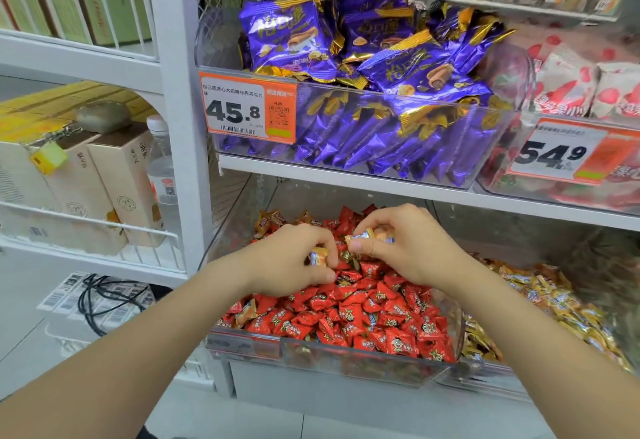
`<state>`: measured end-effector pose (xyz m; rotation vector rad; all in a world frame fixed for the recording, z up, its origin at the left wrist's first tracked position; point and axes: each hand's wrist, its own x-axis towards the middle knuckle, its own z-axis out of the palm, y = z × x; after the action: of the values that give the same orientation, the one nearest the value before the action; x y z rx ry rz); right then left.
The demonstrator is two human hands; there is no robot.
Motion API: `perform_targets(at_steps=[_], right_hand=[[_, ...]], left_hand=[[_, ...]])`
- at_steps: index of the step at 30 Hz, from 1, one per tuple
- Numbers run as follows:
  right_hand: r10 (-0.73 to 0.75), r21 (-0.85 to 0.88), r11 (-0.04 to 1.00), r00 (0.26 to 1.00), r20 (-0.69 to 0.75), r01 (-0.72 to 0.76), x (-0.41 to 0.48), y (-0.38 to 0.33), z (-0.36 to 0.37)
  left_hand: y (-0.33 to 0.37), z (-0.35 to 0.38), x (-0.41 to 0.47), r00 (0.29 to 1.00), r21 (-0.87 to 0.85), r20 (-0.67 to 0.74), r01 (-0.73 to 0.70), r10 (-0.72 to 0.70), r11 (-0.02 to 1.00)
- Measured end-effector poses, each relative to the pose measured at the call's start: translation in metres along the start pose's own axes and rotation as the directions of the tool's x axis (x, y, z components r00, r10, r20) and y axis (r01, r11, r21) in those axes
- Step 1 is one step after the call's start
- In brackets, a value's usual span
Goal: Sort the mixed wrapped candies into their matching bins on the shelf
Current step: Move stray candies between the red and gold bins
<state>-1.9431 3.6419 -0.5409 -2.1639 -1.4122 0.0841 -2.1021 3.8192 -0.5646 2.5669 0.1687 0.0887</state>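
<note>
Both hands were over the red-candy bin. The left hand pinched a gold-wrapped candy; the right hand pinched another, both just above the bin. Stray gold pieces remained inside it, and the gold candy pile lay just right of it. Sorting judged partway.

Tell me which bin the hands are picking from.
The lower red-candy bin, directly below the purple-pack bin; left hand and right hand each pinch gold-and-blue candies over it.

Left bin: heaped red candies, one gold stray near its left wall. Right bin: gold candies. I see a gold-blue candy pinched in the left hand, a second candy in the right hand.
</note>
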Motion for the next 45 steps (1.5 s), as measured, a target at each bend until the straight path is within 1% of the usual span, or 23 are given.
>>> perform_targets(at_steps=[2, 5, 7, 9, 11, 12, 13, 15, 16, 17, 18, 20, 21, 23, 26, 29, 31, 35, 36, 38, 41, 43, 45], right_hand=[[-0.001, -0.017, 1.000, 1.000, -0.002, 0.001, -0.002, -0.002, -0.001], [0.053, 0.101, 0.993, 0.996, 0.076, -0.060, -0.007, -0.005, -0.001], [0.097, 0.172, 0.979, 0.992, 0.080, -0.110, -0.009, -0.008, 0.000], [0.145, 0.258, 0.955, 0.989, 0.023, -0.146, -0.008, -0.010, 0.002], [0.194, 0.274, 0.945, 0.981, -0.021, -0.181, -0.007, -0.014, 0.002], [0.215, 0.268, 0.942, 0.976, -0.022, -0.201, -0.006, -0.017, 0.002], [0.222, 0.255, 0.943, 0.975, -0.007, -0.213, -0.006, -0.021, 0.001], [0.219, 0.221, 0.950, 0.975, 0.035, -0.221, -0.006, -0.029, 0.001], [0.206, 0.176, 0.962, 0.978, 0.036, -0.210, -0.007, -0.032, 0.001], [0.164, 0.092, 0.982, 0.986, 0.031, -0.166, -0.007, -0.032, 0.004], [0.106, -0.010, 0.994, 0.993, 0.045, -0.106, -0.008, -0.033, 0.005], [0.027, -0.182, 0.983, 0.987, 0.156, 0.002, -0.010, -0.030, 0.010], [0.032, -0.249, 0.968, 0.976, 0.217, 0.024, -0.011, -0.028, 0.013], [0.061, -0.339, 0.940, 0.955, 0.292, 0.044, -0.010, -0.024, 0.015], [0.052, -0.365, 0.927, 0.936, 0.348, 0.084, -0.007, -0.023, 0.016], [0.016, -0.412, 0.900, 0.935, 0.353, 0.140, -0.006, -0.023, 0.023], [0.007, -0.393, 0.910, 0.940, 0.340, 0.135, -0.006, -0.023, 0.027], [0.070, -0.160, 0.987, 0.941, 0.332, -0.017, -0.003, -0.012, 0.011], [0.098, -0.115, 0.991, 0.949, 0.301, -0.066, -0.004, -0.011, 0.007], [0.140, -0.077, 0.989, 0.971, 0.191, -0.128, -0.007, -0.008, 0.001], [0.198, -0.066, 0.979, 0.976, 0.085, -0.193, -0.009, -0.004, 0.001], [0.204, -0.045, 0.978, 0.978, 0.047, -0.202, -0.009, -0.001, 0.003], [0.197, 0.000, 0.980, 0.980, 0.017, -0.197, -0.010, 0.000, 0.004]], left_hand=[[-0.001, -0.005, -0.001, 0.999, -0.069, 0.018, 0.030, -0.029, 0.997], [0.003, -0.008, -0.004, 0.993, -0.229, 0.044, 0.119, -0.112, 0.966], [0.009, -0.006, -0.004, 0.977, -0.394, 0.072, 0.212, -0.200, 0.894], [0.013, -0.005, -0.004, 0.949, -0.534, 0.053, 0.291, -0.312, 0.794], [0.010, -0.004, -0.002, 0.902, -0.629, 0.014, 0.343, -0.431, 0.698], [0.010, -0.005, -0.001, 0.882, -0.639, -0.002, 0.362, -0.472, 0.679], [0.009, -0.005, 0.001, 0.875, -0.604, -0.030, 0.370, -0.484, 0.706], [0.005, 0.000, 0.005, 0.901, -0.425, -0.126, 0.330, -0.416, 0.843], [0.004, 0.003, 0.007, 0.919, -0.304, -0.191, 0.278, -0.344, 0.911], [0.002, 0.006, 0.010, 0.936, -0.183, -0.242, 0.214, -0.255, 0.959], [0.000, 0.007, 0.013, 0.951, -0.091, -0.257, 0.150, -0.169, 0.984], [-0.004, 0.010, 0.018, 0.984, 0.022, -0.162, 0.081, -0.076, 0.997], [-0.005, 0.011, 0.019, 0.992, 0.067, -0.098, 0.082, -0.075, 0.994], [-0.004, 0.011, 0.019, 0.994, 0.104, 0.009, 0.107, -0.109, 0.989], [-0.007, 0.013, 0.022, 0.993, 0.112, 0.047, 0.102, -0.108, 0.988], [-0.016, 0.021, 0.027, 0.996, 0.116, 0.052, 0.072, -0.079, 0.991], [-0.020, 0.028, 0.029, 0.996, 0.107, 0.068, 0.057, -0.064, 0.993], [-0.025, 0.033, 0.034, 0.997, 0.149, 0.046, 0.053, -0.061, 0.987], [-0.025, 0.033, 0.035, 0.998, 0.167, 0.028, 0.058, -0.064, 0.984], [-0.022, 0.035, 0.035, 0.999, 0.195, -0.007, 0.048, -0.047, 0.980], [-0.017, 0.036, 0.037, 0.999, 0.210, 0.029, 0.035, -0.042, 0.977], [-0.016, 0.035, 0.037, 0.997, 0.161, 0.035, 0.066, -0.072, 0.985], [-0.012, 0.030, 0.035, 0.994, 0.093, -0.006, 0.107, -0.107, 0.990]])
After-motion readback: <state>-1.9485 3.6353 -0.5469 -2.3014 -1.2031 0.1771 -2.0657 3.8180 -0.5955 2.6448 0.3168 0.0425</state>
